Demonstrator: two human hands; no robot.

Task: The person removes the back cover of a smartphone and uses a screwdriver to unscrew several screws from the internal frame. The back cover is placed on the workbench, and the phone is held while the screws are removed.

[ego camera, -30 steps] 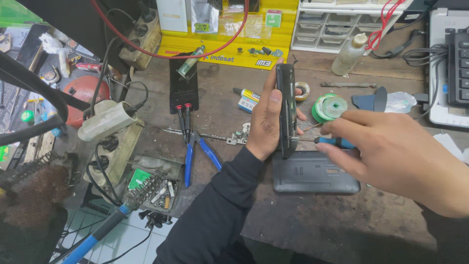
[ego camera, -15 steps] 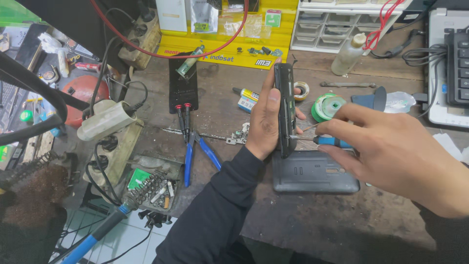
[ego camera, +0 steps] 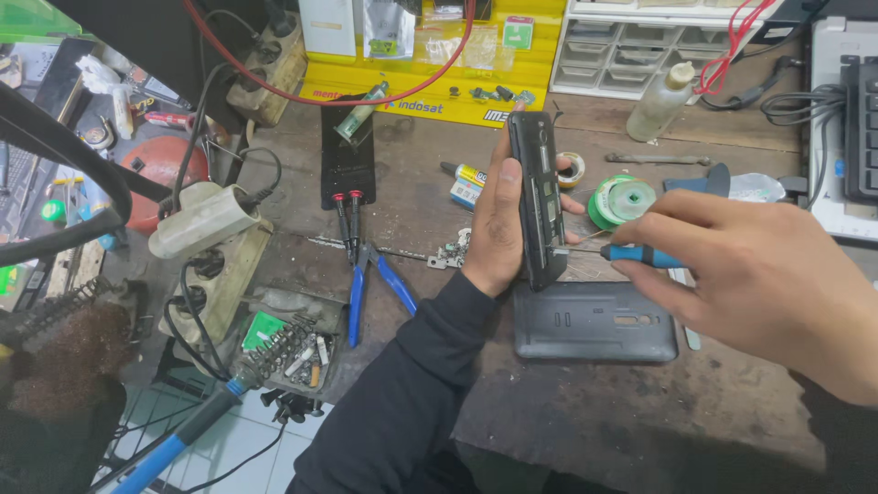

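My left hand holds a black opened phone upright on its edge above the workbench. My right hand grips a small blue-handled screwdriver whose thin tip touches the lower part of the phone. The phone's dark grey back cover lies flat on the bench just below both hands.
Blue-handled pliers and two red-tipped probes lie left of the phone. A green solder spool, a tape roll and a plastic bottle stand behind. A soldering iron and a power strip sit at left.
My right hand has brought the screwdriver tip slightly lower against the phone. My left hand and the phone stay almost still.
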